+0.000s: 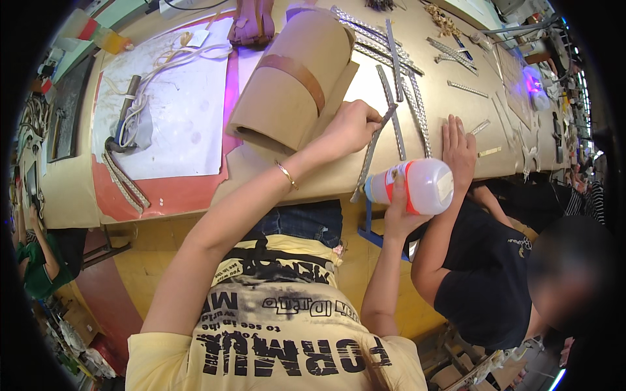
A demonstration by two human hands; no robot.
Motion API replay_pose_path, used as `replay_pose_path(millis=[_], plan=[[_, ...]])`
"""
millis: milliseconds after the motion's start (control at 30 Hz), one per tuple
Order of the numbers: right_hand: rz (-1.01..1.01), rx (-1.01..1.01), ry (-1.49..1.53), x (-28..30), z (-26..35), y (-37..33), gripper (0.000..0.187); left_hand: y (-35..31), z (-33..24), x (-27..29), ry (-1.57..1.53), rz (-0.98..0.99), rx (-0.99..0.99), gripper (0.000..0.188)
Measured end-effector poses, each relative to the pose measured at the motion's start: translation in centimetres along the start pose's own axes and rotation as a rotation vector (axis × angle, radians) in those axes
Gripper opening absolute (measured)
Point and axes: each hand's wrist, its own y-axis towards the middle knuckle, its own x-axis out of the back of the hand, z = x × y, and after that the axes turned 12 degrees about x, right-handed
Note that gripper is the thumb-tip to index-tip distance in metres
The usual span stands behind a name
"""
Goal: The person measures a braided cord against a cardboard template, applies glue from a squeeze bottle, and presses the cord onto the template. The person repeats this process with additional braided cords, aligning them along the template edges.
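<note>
My left hand pinches the upper end of a narrow grey strip between thumb and fingers. The strip slants down toward the table's near edge. In my right hand is a translucent squeeze bottle with a red-orange label, lying tilted on its side. Its light blue tip points left, close to the lower part of the strip. Just beyond my left hand, a braided silver-grey strap and several similar ones lie on the brown-covered table. Whether anything flows from the bottle cannot be made out.
A large brown paper roll with a tan band stands left of my hand. Farther left, a hammer and white cord rest on a white sheet. Another person's hand leans on the table at right. Short strap pieces lie beyond.
</note>
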Motion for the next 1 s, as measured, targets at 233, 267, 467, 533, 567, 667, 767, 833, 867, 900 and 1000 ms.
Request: replay_pose_path(millis=[233, 267, 467, 533, 567, 667, 767, 833, 867, 900, 1000], plan=[[0.077, -0.39, 0.301, 3.8, 2.8, 2.5, 0.075, -4.7, -3.1, 2.5, -0.076, -0.078, -0.21, 0.019], [0.064, -0.39, 0.276, 4.3, 3.3, 3.7, 0.074, -5.8, -3.7, 3.7, -0.116, -0.077, -0.233, 0.018], [0.175, -0.201, 0.2, 0.6, 6.5, 13.7, 0.07, -12.3, -5.9, 13.9, -0.387, -0.136, -0.258, 0.017], [0.401, 0.172, -0.214, -2.2, 8.0, 17.5, 0.063, -13.9, -5.7, 16.9, -0.513, -0.201, -0.212, 0.018], [0.482, 0.398, -0.406, -4.2, 8.3, 19.8, 0.061, -14.2, -5.4, 18.1, -0.542, -0.263, -0.224, 0.019], [0.583, 0.694, -0.792, -13.2, 7.8, 24.3, 0.048, -15.1, -3.9, 20.9, -0.563, -0.439, -0.233, 0.02], [0.808, 0.909, -1.21, -22.3, 5.1, 27.8, 0.027, -15.3, -2.2, 22.1, -0.589, -0.574, -0.224, 0.02], [0.943, 1.145, -1.514, -26.7, 2.6, 28.9, 0.024, -15.2, -1.3, 22.8, -0.627, -0.599, -0.212, 0.021], [1.038, 1.251, -1.688, -28.5, 1.4, 29.0, 0.024, -15.2, -0.9, 22.9, -0.647, -0.607, -0.197, 0.021], [1.047, 1.364, -1.729, -30.0, 0.3, 28.9, 0.025, -15.0, -0.7, 23.0, -0.652, -0.598, -0.191, 0.021], [1.138, 1.655, -1.913, -32.6, -1.9, 27.9, 0.04, -14.2, -0.4, 22.9, -0.697, -0.58, -0.162, 0.022]])
